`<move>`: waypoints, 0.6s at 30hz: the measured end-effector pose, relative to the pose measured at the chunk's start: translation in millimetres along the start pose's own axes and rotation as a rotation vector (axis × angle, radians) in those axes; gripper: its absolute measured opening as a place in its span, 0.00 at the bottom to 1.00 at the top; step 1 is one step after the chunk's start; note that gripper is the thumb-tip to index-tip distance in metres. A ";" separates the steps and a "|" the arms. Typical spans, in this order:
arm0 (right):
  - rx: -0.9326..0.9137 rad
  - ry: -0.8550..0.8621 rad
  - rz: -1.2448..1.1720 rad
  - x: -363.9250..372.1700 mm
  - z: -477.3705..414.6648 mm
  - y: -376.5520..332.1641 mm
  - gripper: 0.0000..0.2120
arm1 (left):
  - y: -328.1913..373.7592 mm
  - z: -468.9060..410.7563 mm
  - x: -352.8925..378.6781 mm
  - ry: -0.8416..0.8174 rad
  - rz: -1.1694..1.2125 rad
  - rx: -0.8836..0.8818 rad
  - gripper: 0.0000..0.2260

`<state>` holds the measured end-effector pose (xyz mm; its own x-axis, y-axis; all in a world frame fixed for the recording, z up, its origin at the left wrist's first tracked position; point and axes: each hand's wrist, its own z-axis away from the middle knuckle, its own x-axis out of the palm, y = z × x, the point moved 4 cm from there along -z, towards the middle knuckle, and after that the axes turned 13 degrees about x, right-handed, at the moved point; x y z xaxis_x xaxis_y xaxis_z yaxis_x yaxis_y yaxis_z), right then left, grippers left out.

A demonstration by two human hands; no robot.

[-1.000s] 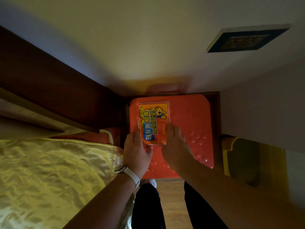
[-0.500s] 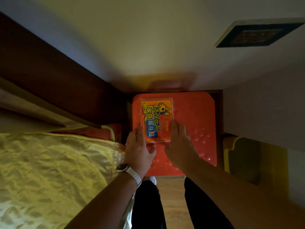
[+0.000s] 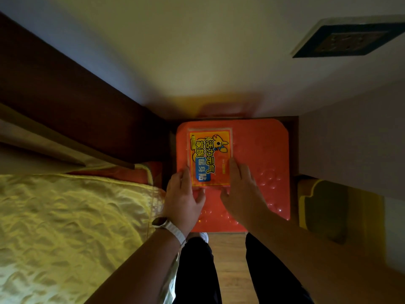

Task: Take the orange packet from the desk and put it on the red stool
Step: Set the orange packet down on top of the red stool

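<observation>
The orange packet [image 3: 209, 156], with yellow and blue print, lies flat on the left half of the red stool [image 3: 263, 154]. My left hand [image 3: 183, 197] is at the packet's near left corner, fingers along its left edge and thumb at the near edge. Over the near right corner lies my right hand [image 3: 241, 187], fingers resting on the packet's right side. Both hands touch the packet. The near part of the stool's seat is hidden behind my hands.
A bed with a yellow quilt [image 3: 72, 227] fills the left, with a dark wooden headboard [image 3: 76, 106] behind it. A wall [image 3: 197, 51] stands behind the stool and a pale cabinet side [image 3: 350, 145] is close on the right. My legs [image 3: 197, 270] stand on the wooden floor.
The packet has slid a little farther back on the stool's left side, and both hands have followed it, staying at its near corners.
</observation>
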<state>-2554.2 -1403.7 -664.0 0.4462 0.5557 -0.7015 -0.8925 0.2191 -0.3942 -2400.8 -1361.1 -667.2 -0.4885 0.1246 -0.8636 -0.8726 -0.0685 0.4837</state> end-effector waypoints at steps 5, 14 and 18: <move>0.104 -0.008 -0.167 -28.2 -9.8 -4.1 0.36 | 1.1 -6.2 -18.6 -0.032 0.073 -0.087 0.42; 0.034 -0.024 0.110 -80.4 -80.3 -29.5 0.21 | -6.3 -96.1 -54.4 -0.258 0.096 -0.110 0.42; -0.047 -0.049 0.243 -75.8 -89.2 -45.5 0.26 | 1.5 -113.1 -42.2 -0.399 -0.026 -0.093 0.42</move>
<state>-2541.6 -1527.3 -645.8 0.2142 0.6263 -0.7495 -0.9686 0.0370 -0.2459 -2381.6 -1478.4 -646.1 -0.4437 0.5006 -0.7433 -0.8898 -0.1473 0.4320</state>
